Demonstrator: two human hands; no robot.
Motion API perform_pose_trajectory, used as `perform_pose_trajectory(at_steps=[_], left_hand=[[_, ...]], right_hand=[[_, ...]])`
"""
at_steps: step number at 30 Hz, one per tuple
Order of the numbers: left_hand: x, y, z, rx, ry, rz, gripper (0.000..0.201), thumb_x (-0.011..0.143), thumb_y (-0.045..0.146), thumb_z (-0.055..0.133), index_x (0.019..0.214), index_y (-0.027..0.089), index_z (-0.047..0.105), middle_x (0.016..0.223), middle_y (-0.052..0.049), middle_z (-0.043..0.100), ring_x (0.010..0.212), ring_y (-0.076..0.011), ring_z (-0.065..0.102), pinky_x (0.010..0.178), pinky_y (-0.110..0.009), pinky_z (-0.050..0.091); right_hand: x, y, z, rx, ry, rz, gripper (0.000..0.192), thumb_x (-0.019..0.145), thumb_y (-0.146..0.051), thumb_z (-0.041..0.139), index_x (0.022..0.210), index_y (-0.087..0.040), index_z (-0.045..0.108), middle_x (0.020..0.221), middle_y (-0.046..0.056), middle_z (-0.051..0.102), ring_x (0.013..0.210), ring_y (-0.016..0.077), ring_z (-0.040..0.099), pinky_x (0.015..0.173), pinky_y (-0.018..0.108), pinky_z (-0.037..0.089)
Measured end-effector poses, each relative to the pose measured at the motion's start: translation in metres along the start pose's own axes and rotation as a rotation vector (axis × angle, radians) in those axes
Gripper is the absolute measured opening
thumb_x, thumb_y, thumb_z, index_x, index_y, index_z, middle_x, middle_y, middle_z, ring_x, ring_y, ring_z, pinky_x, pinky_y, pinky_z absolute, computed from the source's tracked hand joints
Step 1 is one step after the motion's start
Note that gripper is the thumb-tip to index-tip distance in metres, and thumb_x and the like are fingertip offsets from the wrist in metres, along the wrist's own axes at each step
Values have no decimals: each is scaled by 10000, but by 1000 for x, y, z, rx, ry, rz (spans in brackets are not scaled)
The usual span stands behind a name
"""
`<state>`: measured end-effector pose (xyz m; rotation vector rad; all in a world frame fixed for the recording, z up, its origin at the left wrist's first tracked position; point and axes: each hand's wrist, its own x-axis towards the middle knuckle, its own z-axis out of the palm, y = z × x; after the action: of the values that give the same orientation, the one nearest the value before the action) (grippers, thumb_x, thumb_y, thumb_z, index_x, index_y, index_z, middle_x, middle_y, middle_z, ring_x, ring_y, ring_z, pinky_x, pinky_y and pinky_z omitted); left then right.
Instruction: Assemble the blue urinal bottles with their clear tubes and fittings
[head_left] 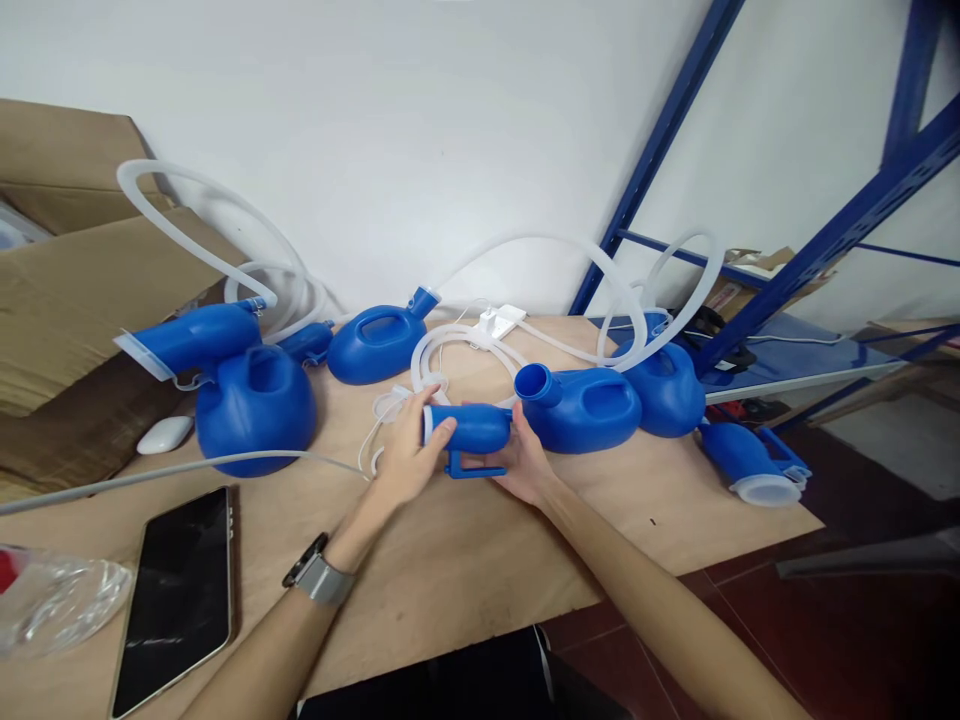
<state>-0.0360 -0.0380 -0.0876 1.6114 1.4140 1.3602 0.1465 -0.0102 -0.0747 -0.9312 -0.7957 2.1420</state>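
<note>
- I am holding a small blue bottle (480, 430) between both hands, lying sideways above the tabletop (420, 590), in front of me.
- My left hand (412, 450) is gripping the end with the white cap (428, 425); its thumb is pressing on the near side.
- My right hand (529, 460) is clasping the narrower end, its thumb standing upright there; the bottle is partly hiding those fingers.
- The bottle's handle (478, 472) is hanging underneath, pointing toward me.
- A blue jug (592, 412) is sitting just beyond my right hand, its open mouth facing up; whether my fingertips are touching it, I cannot tell.
- A loop of clear hose (418, 365) is lying behind the bottle.
- I seem to be working at the narrow end, with the left hand doing the steadying.
- The next move is probably calling for a firm left grip, with right thumb and fingers lining up squarely on that end.
</note>
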Motion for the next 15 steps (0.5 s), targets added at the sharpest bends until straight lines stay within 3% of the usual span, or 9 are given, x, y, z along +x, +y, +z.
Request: perform_pose_trajectory(at_steps=[2,4,6,8,10,13,15], left_hand=[[9,1,-13,-42,145,-131,623,842,573,628,1306,158,616,1082,-94,631,924,-214,604,791,-323,501],[19,-3,-31,-139,335,-242,578,820,571,636,1230,163,653,1017,-66,633,801,-172,579,647,-262,460],[28,-12,-50,-220,535,-295,482,824,546,609,1075,144,698,999,-56,648,779,-152,555,611,-236,426],[34,-21,-67,-250,641,-366,442,791,530,627,946,124,711,910,-52,648,791,-152,551,657,-233,433],[37,-25,-81,-254,625,-411,424,747,499,648,922,121,725,928,-56,676,860,-167,579,727,-233,448],[36,-24,-92,-141,391,-483,475,718,497,590,992,147,757,1072,-54,706,935,-200,589,701,-248,449],[34,-22,-96,-77,220,-530,521,692,513,563,1012,157,767,1091,-59,711,919,-224,583,630,-264,435]], right_hand=[[3,3,-5,-117,-56,-59,909,731,-848,372,1429,-269,432,1373,102,633,1226,132,667,1139,422,595],[4,10,-9,-338,-47,-102,950,670,-806,569,1449,-285,410,1369,96,623,1138,105,672,1152,403,580],[3,20,-7,-620,17,-146,971,633,-695,719,1467,-303,413,1319,79,633,1068,62,648,1166,368,566],[1,31,3,-915,51,-241,823,711,-651,667,1444,-332,471,1349,62,600,1143,57,608,1218,372,534],[-2,44,17,-1216,-9,-383,639,812,-641,516,1396,-382,527,1490,29,489,1387,103,490,1340,441,425],[-1,58,35,-1585,-114,-514,597,856,-652,377,1386,-417,515,1623,-22,306,1609,213,186,1382,582,300],[0,62,39,-1730,-141,-529,604,869,-647,316,1347,-357,545,1555,13,404,1558,227,254,1326,586,363]])
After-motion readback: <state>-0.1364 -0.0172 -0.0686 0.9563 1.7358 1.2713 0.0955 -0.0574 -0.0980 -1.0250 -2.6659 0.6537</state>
